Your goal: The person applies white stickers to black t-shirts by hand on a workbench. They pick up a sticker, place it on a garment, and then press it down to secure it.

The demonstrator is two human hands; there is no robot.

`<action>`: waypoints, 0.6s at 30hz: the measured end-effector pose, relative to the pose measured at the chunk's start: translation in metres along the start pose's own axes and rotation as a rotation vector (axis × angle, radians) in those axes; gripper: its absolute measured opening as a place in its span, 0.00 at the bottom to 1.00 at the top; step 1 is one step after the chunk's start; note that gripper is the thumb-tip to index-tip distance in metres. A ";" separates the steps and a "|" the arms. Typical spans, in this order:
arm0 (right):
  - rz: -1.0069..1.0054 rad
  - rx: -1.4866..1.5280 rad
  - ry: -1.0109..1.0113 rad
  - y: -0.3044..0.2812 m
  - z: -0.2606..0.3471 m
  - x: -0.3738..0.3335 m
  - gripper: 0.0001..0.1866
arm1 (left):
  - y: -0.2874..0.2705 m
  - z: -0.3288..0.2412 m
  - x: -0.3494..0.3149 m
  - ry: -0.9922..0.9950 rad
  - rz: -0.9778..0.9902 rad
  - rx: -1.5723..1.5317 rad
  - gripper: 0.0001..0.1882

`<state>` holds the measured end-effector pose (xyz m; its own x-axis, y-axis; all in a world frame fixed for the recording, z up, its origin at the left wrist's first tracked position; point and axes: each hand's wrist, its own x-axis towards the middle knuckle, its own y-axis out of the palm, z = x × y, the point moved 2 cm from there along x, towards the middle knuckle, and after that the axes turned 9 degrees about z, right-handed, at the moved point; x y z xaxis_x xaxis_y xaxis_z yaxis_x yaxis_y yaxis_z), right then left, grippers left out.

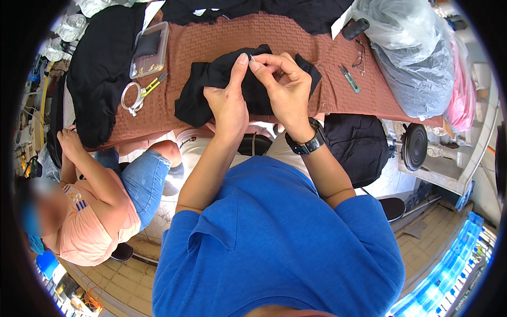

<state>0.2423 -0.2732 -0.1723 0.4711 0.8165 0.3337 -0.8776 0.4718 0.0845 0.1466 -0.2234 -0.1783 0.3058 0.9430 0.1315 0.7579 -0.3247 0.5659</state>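
A piece of black cloth point(196, 100) lies bunched over the table's near edge, under and between my hands. My left hand point(231, 100) grips it, thumb on top and fingers hidden behind the fabric. My right hand point(289, 91), with a black watch on the wrist, is closed in a pinch near my left thumb tip. A tiny shiny thing point(252, 57) shows at the right thumb and fingertips, too small to name. The two thumb tips are close together over the cloth's far edge.
A brown textured tablecloth point(222, 37) covers the table. On it lie a clear plastic box point(161, 53), yellow snips point(154, 84), a white ring point(131, 99), green snips point(349, 79) and eyeglasses point(360, 57). Stuffed plastic bags point(414, 68) stand right. A co-worker point(103, 222) sits left beside black fabric point(97, 79).
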 end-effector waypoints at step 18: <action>0.006 0.102 0.090 0.000 -0.002 -0.002 0.06 | 0.000 0.003 -0.002 0.090 -0.013 0.123 0.04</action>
<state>0.2416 -0.2737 -0.1746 0.4679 0.8479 0.2494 -0.8827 0.4342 0.1797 0.1474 -0.2253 -0.1813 0.2470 0.9480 0.2005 0.8278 -0.3140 0.4650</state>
